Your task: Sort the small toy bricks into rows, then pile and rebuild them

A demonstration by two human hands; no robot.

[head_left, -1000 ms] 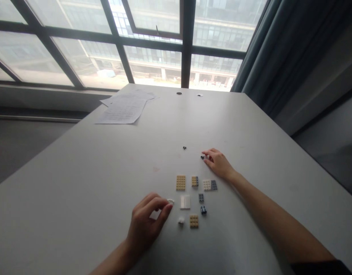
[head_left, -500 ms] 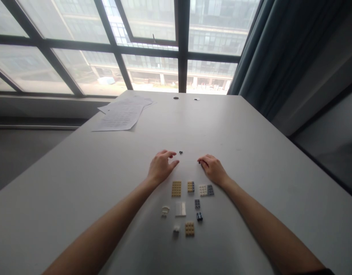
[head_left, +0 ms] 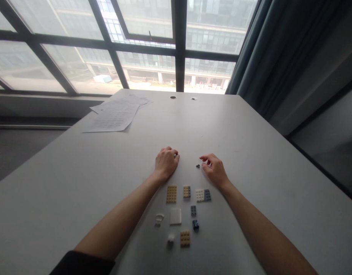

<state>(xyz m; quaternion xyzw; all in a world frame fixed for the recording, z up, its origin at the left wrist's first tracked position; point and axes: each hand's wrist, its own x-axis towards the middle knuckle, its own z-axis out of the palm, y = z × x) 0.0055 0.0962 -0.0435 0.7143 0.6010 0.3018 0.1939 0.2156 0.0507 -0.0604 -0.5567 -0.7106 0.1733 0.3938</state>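
My left hand [head_left: 167,162] rests on the table with its fingers closed on a small dark toy brick piece, mostly hidden by the fingertips. My right hand [head_left: 213,168] is open, thumb and fingers apart. Just left of its thumb, a small dark brick piece [head_left: 197,166] lies on the white table [head_left: 236,137]. Nearer to me are a tan brick plate [head_left: 171,194], a tan and grey plate [head_left: 186,191] and a white and dark grey plate [head_left: 203,195].
Closer still lie a smooth white tile [head_left: 175,216], a grey brick [head_left: 193,210], a dark blue brick [head_left: 196,224], white curved pieces [head_left: 159,219], a small white piece [head_left: 170,240] and another tan plate [head_left: 185,238]. Printed papers [head_left: 115,114] lie at the far left.
My left hand has closed over the spot where a small dark piece lay. My right hand has opened and drawn slightly away from its dark piece, which now lies on the table.
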